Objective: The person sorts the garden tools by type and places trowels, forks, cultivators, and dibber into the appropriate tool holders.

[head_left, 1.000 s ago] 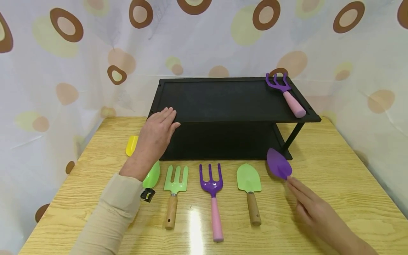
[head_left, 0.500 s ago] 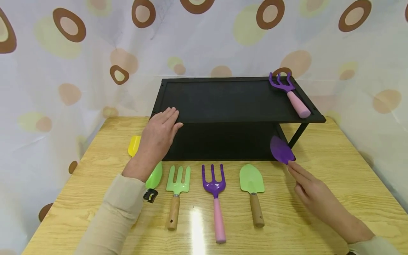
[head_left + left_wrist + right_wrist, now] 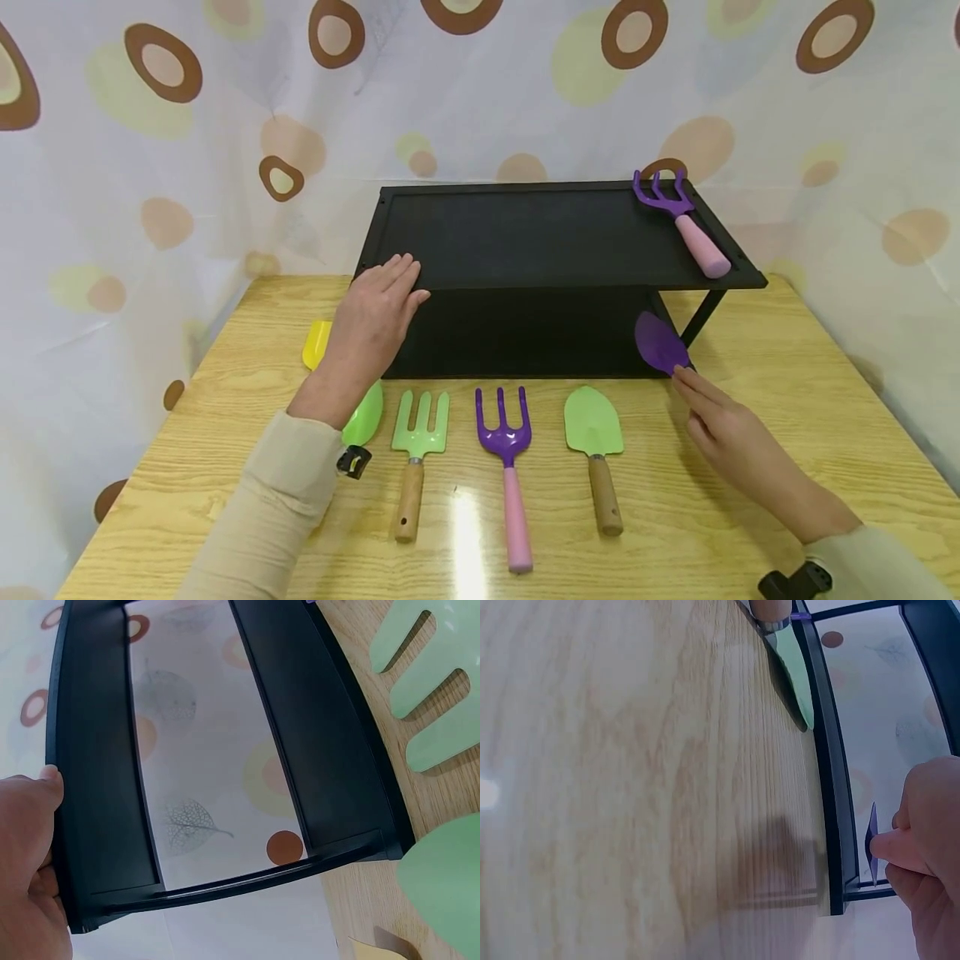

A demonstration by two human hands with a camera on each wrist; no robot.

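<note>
My right hand (image 3: 742, 442) grips a purple trowel (image 3: 660, 342), its handle hidden in the hand. The blade overlaps the right front corner of the black two-level shelf's (image 3: 510, 237) lower board, below the upper board's edge. In the right wrist view the trowel's blade (image 3: 871, 844) shows edge-on, close over the lower level. My left hand (image 3: 375, 312) rests on the upper board's front left corner, fingers straight on top, thumb at the front edge. From the left wrist, that hand (image 3: 26, 847) touches the shelf's edge (image 3: 56, 772).
A purple hand rake (image 3: 693, 233) with a pink handle lies on the shelf top's right end. Along the table front lie a green fork (image 3: 420, 437), a purple fork (image 3: 504, 437) and a green trowel (image 3: 592, 421). A green blade (image 3: 363, 415) and yellow tool (image 3: 317, 342) are partly behind my left arm.
My right hand has carried the purple trowel forward from above the table in front of the shelf to the lower level's front right corner. The left hand stays at its corner.
</note>
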